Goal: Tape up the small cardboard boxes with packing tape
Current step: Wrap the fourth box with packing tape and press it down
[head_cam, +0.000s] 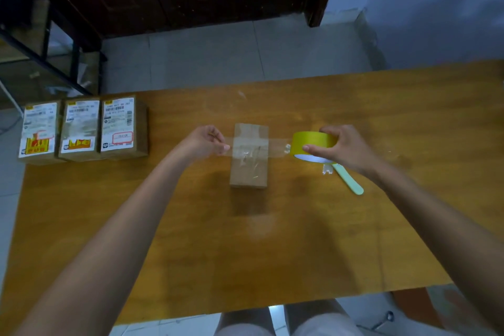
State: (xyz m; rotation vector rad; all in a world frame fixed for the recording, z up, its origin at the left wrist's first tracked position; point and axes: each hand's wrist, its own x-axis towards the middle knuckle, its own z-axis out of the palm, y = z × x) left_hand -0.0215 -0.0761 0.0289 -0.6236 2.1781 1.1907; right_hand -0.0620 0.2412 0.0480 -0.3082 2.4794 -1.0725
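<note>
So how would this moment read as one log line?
left hand: pinching clear tape end | right hand: holding yellow tape roll | strip spans small brown cardboard box

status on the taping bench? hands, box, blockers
Left hand pinches tape end; right hand grips roll. Tape strip stretched across box, not cut. Green tool lies beside right hand; nothing blocking.

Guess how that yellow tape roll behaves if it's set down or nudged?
The tape roll is a round, rigid ring, so on edge it would likely roll; flat, it should stay put. It probably drags while its clear strip stays pinched by the left hand.
</note>
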